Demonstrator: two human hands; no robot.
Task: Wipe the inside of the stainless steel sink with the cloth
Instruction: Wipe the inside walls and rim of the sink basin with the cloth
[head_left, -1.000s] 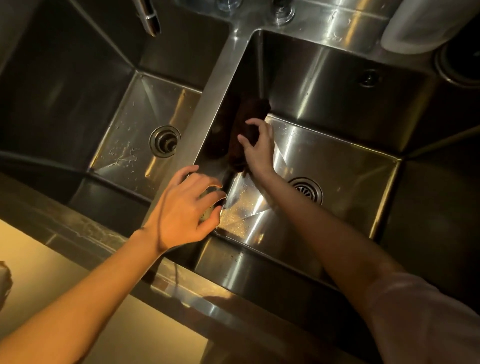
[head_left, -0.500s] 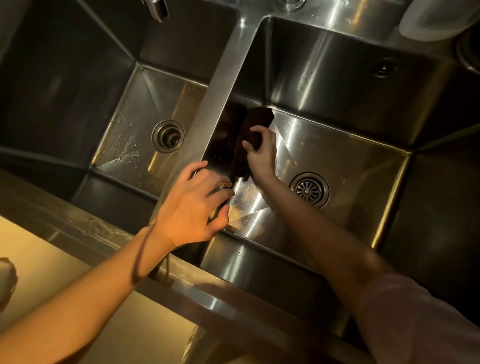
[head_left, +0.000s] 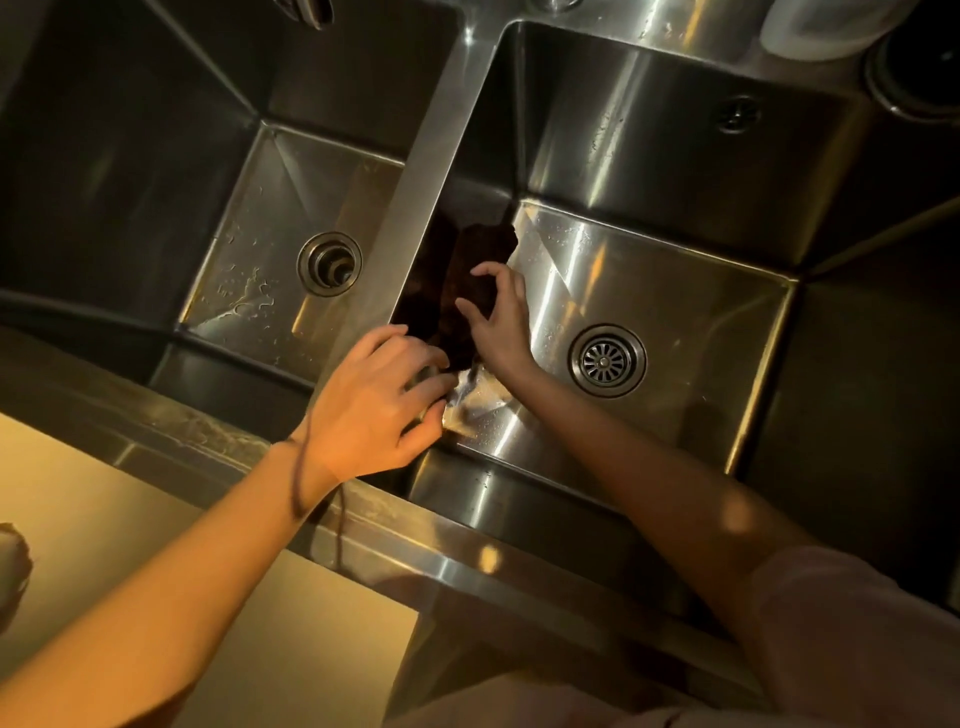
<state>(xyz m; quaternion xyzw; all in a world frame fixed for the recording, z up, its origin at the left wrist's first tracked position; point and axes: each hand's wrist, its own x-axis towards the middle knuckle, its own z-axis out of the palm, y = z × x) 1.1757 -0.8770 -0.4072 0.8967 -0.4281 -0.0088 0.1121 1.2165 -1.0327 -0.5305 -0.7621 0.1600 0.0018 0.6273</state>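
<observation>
Right basin (head_left: 675, 291): stainless steel, holds the cloth (head_left: 470, 270) + a round drain (head_left: 607, 360) in the floor; water drops on floor near front left corner.
Cloth: dark, bunched, pressed vs the basin's left wall by the divider (head_left: 431, 171), lower end reaching the floor; its reflection shows in the wall.
Right hand (head_left: 498, 317): inside right basin, fingers curled on the cloth, pinching it against the wall.
Left hand (head_left: 374, 410): above divider's front end, fingers loosely bent, holding nothing, a thin band at the wrist.
Left basin (head_left: 249, 228): water streaks on floor, own drain (head_left: 329, 263); no cloth in it.
Tap (head_left: 306, 8): tip just visible over left basin, top edge.
Back ledge: white container (head_left: 821, 26), partly cut off by the frame.
</observation>
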